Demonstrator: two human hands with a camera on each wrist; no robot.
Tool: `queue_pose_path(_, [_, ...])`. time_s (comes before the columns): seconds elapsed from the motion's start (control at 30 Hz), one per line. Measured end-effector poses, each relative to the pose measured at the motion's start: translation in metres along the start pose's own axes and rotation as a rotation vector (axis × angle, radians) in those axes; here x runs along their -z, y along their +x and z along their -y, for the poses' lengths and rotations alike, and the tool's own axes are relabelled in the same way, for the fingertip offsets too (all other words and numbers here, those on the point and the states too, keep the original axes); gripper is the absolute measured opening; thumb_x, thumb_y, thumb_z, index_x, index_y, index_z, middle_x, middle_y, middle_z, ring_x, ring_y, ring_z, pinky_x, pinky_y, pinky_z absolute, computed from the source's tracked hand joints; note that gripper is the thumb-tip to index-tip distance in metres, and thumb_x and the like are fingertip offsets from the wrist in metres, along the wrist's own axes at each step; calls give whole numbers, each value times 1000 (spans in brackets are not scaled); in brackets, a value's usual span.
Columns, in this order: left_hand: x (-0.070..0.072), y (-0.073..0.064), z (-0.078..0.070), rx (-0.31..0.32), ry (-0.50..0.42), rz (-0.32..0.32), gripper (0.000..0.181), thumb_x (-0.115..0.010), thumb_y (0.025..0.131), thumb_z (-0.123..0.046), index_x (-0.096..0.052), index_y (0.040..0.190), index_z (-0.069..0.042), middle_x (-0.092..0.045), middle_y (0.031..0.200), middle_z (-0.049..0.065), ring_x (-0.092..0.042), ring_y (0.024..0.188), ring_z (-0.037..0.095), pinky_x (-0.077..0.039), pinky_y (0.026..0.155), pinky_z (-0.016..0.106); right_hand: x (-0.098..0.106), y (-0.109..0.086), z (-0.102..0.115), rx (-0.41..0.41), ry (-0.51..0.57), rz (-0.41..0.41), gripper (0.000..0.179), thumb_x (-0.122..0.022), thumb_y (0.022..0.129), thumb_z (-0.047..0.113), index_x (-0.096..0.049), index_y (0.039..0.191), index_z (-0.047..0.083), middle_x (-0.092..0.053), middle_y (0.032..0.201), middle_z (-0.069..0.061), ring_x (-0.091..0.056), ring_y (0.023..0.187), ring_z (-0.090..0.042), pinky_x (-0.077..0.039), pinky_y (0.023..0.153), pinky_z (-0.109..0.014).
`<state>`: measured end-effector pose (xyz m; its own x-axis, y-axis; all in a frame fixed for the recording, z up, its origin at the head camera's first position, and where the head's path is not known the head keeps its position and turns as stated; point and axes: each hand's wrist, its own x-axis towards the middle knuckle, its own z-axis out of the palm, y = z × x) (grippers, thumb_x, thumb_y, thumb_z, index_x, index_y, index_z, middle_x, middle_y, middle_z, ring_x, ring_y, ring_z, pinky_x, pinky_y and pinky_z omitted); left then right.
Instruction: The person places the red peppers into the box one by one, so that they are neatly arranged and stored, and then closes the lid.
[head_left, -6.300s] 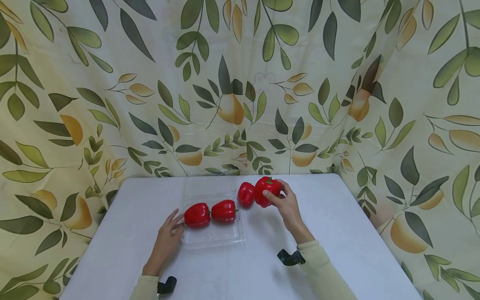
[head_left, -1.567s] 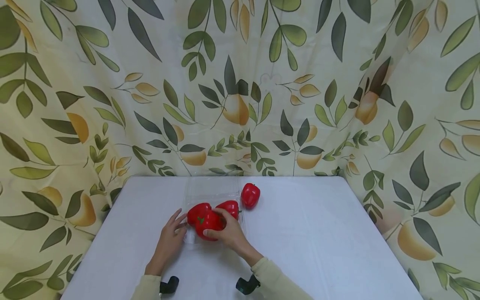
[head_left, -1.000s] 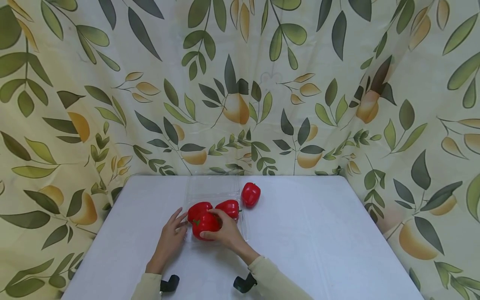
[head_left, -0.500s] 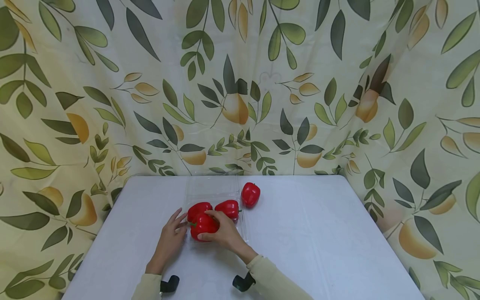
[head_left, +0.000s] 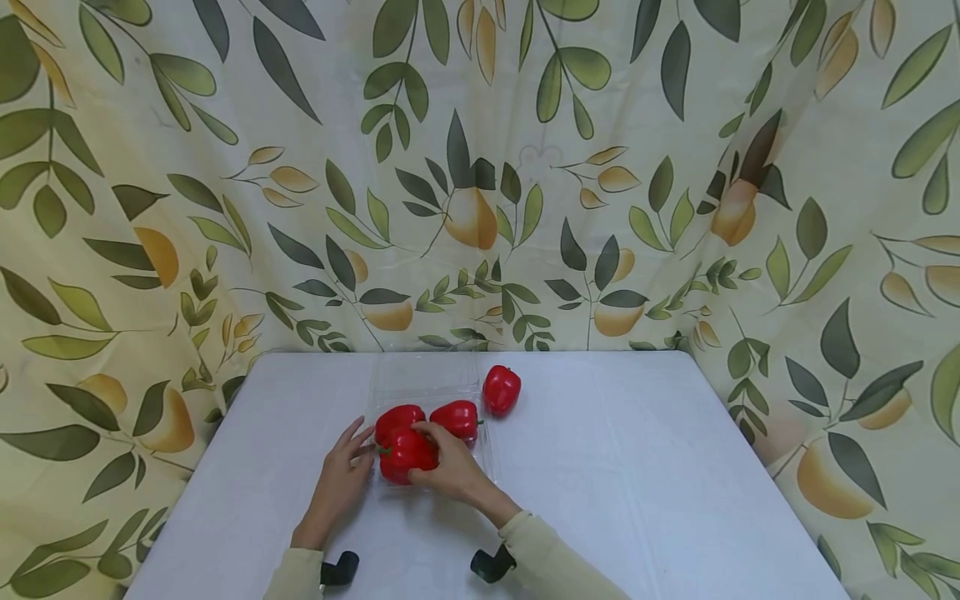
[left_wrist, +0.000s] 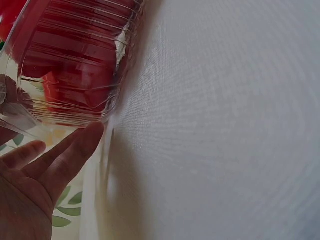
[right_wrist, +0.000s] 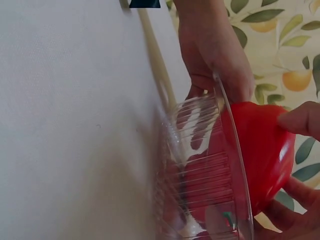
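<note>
Near the front left of a clear plastic clamshell container [head_left: 486, 467], my right hand [head_left: 454, 468] holds a red bell pepper [head_left: 405, 457], thumb on one side and fingers on the other. In the right wrist view this pepper [right_wrist: 262, 150] sits partly above the container's rim. Two more red bell peppers lie behind it inside, the left one [head_left: 397, 417] partly covered and the right one [head_left: 454, 417] on its side. My left hand [head_left: 343, 475] has its fingers extended against the container's left side; the left wrist view shows fingertips [left_wrist: 94, 134] at the ribbed wall [left_wrist: 75, 65].
A fourth red bell pepper [head_left: 502, 390] stands on the white table [head_left: 600, 467], just right of the container. The transparent lid [head_left: 423, 371] lies folded back toward the table's far edge. A leaf-patterned curtain [head_left: 540, 275] hangs behind.
My right hand has brought a pepper from beside the container into its front left, shifting it slightly left and turning its stem leftward. Lately the right thumb has slid a little right. The left hand stays put.
</note>
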<state>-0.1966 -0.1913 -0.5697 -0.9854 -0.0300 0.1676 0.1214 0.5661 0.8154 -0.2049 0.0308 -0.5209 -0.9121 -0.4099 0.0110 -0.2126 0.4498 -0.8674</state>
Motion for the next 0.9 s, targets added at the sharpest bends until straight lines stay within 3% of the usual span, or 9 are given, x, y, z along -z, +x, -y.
queue_pose_path(0.37, [0,0,-2,20,2,14,46,-56,95,-9,-53,141,-9,-35,158,10,-65,117,31,-57,93,41,3,3,-1,26,-2,31,72,-84,75,26,-51,139,27,-54,141,-3,-50,129,-28,-59,91,-44])
queue_pose_path(0.9, [0,0,-1,42,6,15,48,-57,95,-10,-53,142,-11,-34,159,8,-64,120,30,-57,93,40,2,8,0,33,-119,40,72,-85,73,27,-54,139,28,-56,139,0,-49,130,-25,-59,92,-42])
